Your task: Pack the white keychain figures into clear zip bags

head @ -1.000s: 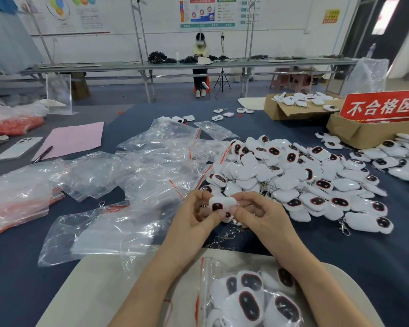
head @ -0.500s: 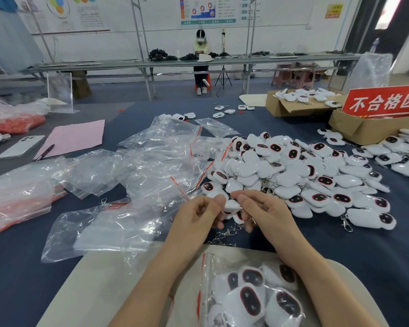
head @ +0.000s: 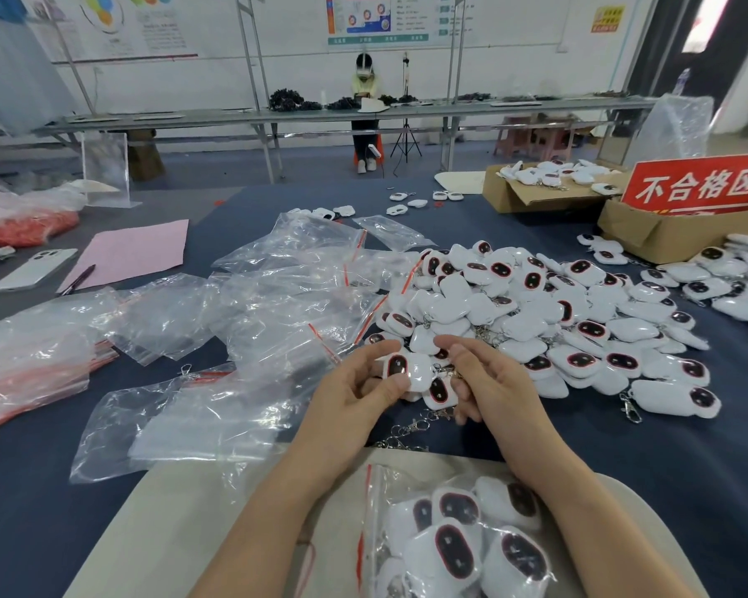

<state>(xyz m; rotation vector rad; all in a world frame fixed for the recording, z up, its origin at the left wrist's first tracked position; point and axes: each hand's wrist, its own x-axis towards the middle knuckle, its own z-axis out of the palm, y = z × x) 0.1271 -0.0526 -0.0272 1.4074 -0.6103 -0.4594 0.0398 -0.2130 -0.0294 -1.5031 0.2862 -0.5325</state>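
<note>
The left hand (head: pixel 355 397) pinches one white keychain figure (head: pixel 409 369) before the heap (head: pixel 536 304) on the tabletop (head: pixel 666 468); the right hand (head: pixel 497 381) curls beside a second figure (head: pixel 439 390), grip unclear. One filled zip bag (head: pixel 374 502) shows five figures.

A dark blue cloth (head: pixel 622 459) covers the counter. At its near edge lies a beige board (head: pixel 191 511). Far left lies a pink sheet of paper (head: pixel 135 252), with a dark pen (head: pixel 78 279) at its near left corner and a white phone (head: pixel 33 269) face down just left of that. A clear acrylic stand (head: pixel 104 166) is upright beyond them. Far right, a red sign (head: pixel 700 185) with white characters leans on a cardboard box (head: pixel 661 235); a second open box (head: pixel 532 200) sits to its left. Across the aisle a person (head: pixel 365 88) sits at a long grey counter (head: pixel 191 118) beside a tripod (head: pixel 405 140), under wall posters (head: pixel 378 17).
</note>
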